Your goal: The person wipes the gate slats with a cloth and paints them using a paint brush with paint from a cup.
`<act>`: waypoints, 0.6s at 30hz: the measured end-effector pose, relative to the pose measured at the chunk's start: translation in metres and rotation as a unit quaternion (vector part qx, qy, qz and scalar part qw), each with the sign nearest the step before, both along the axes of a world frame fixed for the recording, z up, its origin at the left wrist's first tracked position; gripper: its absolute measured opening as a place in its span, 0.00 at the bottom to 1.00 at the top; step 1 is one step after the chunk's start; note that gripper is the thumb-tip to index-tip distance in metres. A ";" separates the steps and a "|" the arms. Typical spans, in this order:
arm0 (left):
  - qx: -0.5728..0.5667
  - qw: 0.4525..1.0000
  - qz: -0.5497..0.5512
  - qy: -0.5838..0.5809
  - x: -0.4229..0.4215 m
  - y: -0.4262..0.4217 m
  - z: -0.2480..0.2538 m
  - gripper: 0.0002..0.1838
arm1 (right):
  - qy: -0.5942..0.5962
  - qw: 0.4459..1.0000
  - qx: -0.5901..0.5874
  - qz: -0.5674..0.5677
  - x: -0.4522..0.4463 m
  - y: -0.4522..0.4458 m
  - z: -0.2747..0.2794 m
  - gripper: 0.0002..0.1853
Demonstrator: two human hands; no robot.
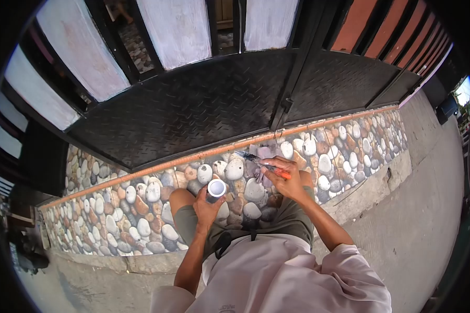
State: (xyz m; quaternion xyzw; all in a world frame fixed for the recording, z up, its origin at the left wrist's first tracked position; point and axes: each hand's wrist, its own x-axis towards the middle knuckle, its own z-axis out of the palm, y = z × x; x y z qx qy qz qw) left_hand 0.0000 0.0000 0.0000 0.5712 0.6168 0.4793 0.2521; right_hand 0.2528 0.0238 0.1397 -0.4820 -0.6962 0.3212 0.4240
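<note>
Observed a small cup (216,189) in the left hand (206,208), over the pebble-patterned step (141,208), roughly midway between its gate-side edge and its outer edge. Noted with mouth up and pale inside; cannot tell how full. Holds it by the wall, with fingers and thumb closed around opposite sides.

Recorded a brush (283,173) with orange on the handle in the right hand (292,182), over the same step nearer the gate-side edge, to the right of the cup and apart from it. Pinches the handle between thumb and fingers; cannot tell how the smaller fingers lie. Points the dark working end toward the gate-side edge, just short of the orange-brown trim (193,158); cannot confirm contact with the step. Noted pale mauve material (267,152) close by the brush; unable to determine whether cloth or coating.

Found beyond that edge a black metal gate (193,104) with raised-tread lower panels, fitted with a latch (287,104) near the upright joint. Seen above the panels: whitish, streaky slats (175,31) toward the left end, and orange-red slats (354,26) toward the right end. Logged grey concrete paving (402,208) along the step's outer edge. Wearing dark green shorts (297,214) and a light shirt (277,271).
</note>
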 end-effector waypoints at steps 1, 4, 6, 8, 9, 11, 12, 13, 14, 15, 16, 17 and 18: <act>-0.025 1.000 0.011 0.006 -0.005 -0.029 0.007 0.30 | 0.005 0.998 -0.054 -0.009 -0.007 -0.011 0.009 0.14; 0.010 1.000 0.027 -0.013 0.017 -0.004 -0.029 0.32 | 0.053 0.997 0.028 0.039 -0.023 -0.002 -0.055 0.15; 0.007 1.000 0.029 0.002 0.011 -0.006 -0.034 0.33 | 0.064 0.996 0.009 0.066 -0.040 -0.011 -0.059 0.15; 0.005 1.000 0.026 -0.012 0.015 -0.002 -0.035 0.33 | 0.089 0.994 0.013 0.063 -0.053 -0.010 -0.072 0.16; 0.004 1.000 0.021 -0.011 0.015 0.001 -0.035 0.33 | 0.111 0.992 0.020 0.059 -0.060 -0.009 -0.081 0.16; -0.015 0.999 0.044 -0.008 0.016 0.005 -0.040 0.34 | 0.122 0.992 -0.007 0.033 -0.070 -0.010 -0.098 0.16; -0.018 0.998 0.061 0.010 0.014 0.007 -0.050 0.31 | 0.116 0.993 -0.008 0.030 -0.075 -0.012 -0.107 0.16; -0.022 0.998 0.053 0.009 0.012 0.007 -0.054 0.31 | 0.110 0.993 -0.010 0.028 -0.078 -0.014 -0.117 0.17; -0.030 0.998 0.052 -0.021 0.010 0.010 -0.057 0.29 | 0.093 0.995 -0.007 0.020 -0.079 -0.014 -0.130 0.18; -0.033 0.998 0.052 -0.031 0.009 0.010 -0.053 0.26 | 0.093 0.995 -0.010 0.013 -0.080 -0.016 -0.136 0.18; -0.035 0.997 0.052 -0.041 0.009 0.009 -0.048 0.22 | 0.077 0.997 -0.014 0.020 -0.081 -0.017 -0.142 0.19; -0.040 0.997 0.047 -0.043 0.010 0.008 -0.044 0.22 | 0.060 0.998 -0.018 0.028 -0.078 -0.018 -0.148 0.20; -0.046 0.997 0.046 -0.043 0.009 0.007 -0.042 0.22 | 0.058 0.998 0.004 0.033 -0.077 -0.019 -0.147 0.22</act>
